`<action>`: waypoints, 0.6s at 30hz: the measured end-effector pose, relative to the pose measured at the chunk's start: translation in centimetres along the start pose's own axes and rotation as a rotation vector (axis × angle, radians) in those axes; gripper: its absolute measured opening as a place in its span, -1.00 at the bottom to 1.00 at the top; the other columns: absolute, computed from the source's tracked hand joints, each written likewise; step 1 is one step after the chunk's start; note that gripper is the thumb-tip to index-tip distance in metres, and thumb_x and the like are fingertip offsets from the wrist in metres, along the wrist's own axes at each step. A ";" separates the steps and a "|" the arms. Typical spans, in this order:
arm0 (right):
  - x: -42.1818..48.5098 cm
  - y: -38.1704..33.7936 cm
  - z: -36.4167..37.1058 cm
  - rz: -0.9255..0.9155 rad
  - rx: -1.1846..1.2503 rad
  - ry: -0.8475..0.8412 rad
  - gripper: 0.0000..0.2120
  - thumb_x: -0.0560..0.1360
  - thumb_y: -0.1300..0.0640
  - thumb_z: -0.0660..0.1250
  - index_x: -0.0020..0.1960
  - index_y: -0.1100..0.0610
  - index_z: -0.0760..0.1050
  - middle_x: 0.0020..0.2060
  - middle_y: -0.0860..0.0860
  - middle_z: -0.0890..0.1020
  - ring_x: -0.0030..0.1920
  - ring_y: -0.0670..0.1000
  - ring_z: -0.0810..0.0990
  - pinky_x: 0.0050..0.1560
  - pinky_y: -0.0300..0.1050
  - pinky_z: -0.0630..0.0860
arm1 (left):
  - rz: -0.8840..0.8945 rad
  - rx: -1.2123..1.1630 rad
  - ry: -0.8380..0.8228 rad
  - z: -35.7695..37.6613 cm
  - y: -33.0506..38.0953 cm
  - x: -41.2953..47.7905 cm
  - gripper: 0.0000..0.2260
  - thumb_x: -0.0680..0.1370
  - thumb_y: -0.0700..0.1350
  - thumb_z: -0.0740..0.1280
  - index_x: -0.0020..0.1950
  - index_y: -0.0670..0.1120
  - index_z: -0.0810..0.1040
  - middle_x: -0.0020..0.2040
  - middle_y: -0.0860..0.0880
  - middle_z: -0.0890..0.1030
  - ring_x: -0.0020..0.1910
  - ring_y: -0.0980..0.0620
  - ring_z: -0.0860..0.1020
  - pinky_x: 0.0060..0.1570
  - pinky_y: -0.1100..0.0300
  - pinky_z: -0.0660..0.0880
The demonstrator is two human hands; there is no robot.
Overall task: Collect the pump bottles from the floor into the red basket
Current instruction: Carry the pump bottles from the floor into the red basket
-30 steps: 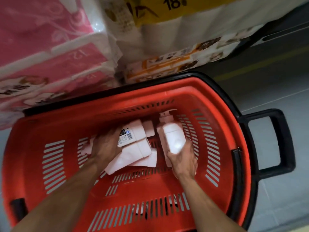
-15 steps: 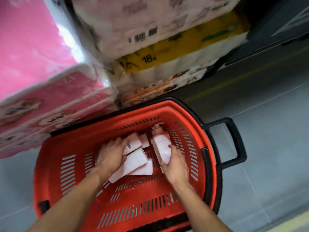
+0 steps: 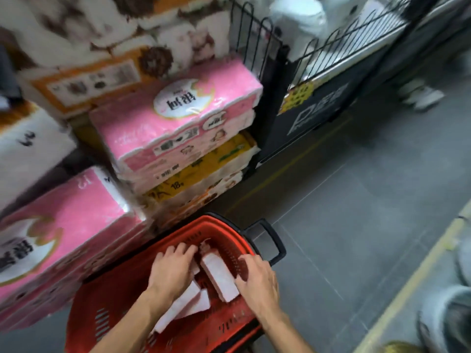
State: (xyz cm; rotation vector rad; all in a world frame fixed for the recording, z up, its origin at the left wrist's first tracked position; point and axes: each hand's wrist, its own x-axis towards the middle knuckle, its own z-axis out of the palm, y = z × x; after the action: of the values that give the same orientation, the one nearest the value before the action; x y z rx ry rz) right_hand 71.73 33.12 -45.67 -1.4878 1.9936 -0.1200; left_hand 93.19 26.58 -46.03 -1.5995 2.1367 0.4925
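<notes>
Tight on the left, roomy on the right. The red basket (image 3: 119, 289) sits on the grey floor (image 3: 356, 212) with its left and far sides crowded by stacked goods. A big pink pack (image 3: 63, 238) is right up against the left edge, and a pile with a yellow pack (image 3: 198, 171) under another pink pack (image 3: 178, 115) is just behind the far rim. No room to swing out that way.

The black handle (image 3: 276, 242) sticks out on the right over bare tile, and that side is open floor up to a yellow line (image 3: 413, 281). Past the line there are some grey round tubs (image 3: 446, 309), too blurry to name properly. Further back on the right a black wire rack (image 3: 305, 80) closes off the aisle edge.

Inside the basket, one white pump bottle (image 3: 219, 276) lies along the right wall with its pump end pointing away. A few other bottles (image 3: 186, 301) lie in a heap in the middle.

The left hand (image 3: 173, 270) is palm-down on the heap with its fingers bent over the top. I can't tell if it's really gripping anything. The right hand (image 3: 258, 282) is loose, fingers fairly straight. Its thumb side touches that right-hand bottle and its fingers are up near the basket wall.
</notes>
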 end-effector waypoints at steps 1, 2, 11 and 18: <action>-0.7 0.3 -1.4 0.021 -0.002 0.002 -0.56 0.47 0.01 0.40 0.35 -0.07 0.47 0.16 -0.04 0.55 0.22 0.08 0.50 0.23 -0.04 0.42 | 0.013 -0.023 0.013 -1.3 0.7 -0.7 -0.49 0.39 0.11 0.48 0.33 0.10 0.54 0.11 0.03 0.58 0.03 -0.10 0.59 -0.13 -0.03 0.53; -1.5 0.5 -2.8 0.038 0.005 0.015 -0.56 0.48 0.01 0.39 0.35 -0.06 0.48 0.14 -0.04 0.56 0.21 0.07 0.51 0.22 -0.05 0.42 | 0.027 -0.045 0.043 -2.5 1.6 -1.4 -0.50 0.44 0.13 0.43 0.38 0.12 0.48 0.17 0.05 0.55 0.10 -0.09 0.56 -0.07 -0.02 0.50; -10.2 1.2 -13.2 0.252 0.034 0.123 -0.62 0.48 -0.01 0.38 0.28 -0.05 0.46 0.16 -0.04 0.56 0.26 0.07 0.49 0.22 0.00 0.42 | 0.259 0.092 0.058 -13.1 10.3 -8.1 -0.45 0.56 0.09 0.32 0.52 0.09 0.26 0.39 0.02 0.40 0.32 -0.10 0.41 0.17 -0.01 0.40; -16.3 3.1 -21.4 0.424 0.135 0.013 -0.57 0.49 -0.01 0.35 0.35 -0.10 0.42 0.29 -0.05 0.54 0.32 0.05 0.50 0.25 -0.11 0.41 | 0.470 0.214 0.043 -19.6 17.4 -12.2 -0.50 0.39 -0.01 0.45 0.33 0.08 0.50 0.17 0.00 0.56 0.15 -0.13 0.56 0.00 -0.02 0.53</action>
State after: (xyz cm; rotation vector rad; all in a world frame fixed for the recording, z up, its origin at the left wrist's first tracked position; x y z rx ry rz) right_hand 60.23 42.39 -23.03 -0.9590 2.2168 -0.0816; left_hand 77.06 31.05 -22.44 -1.0001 2.5065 0.3541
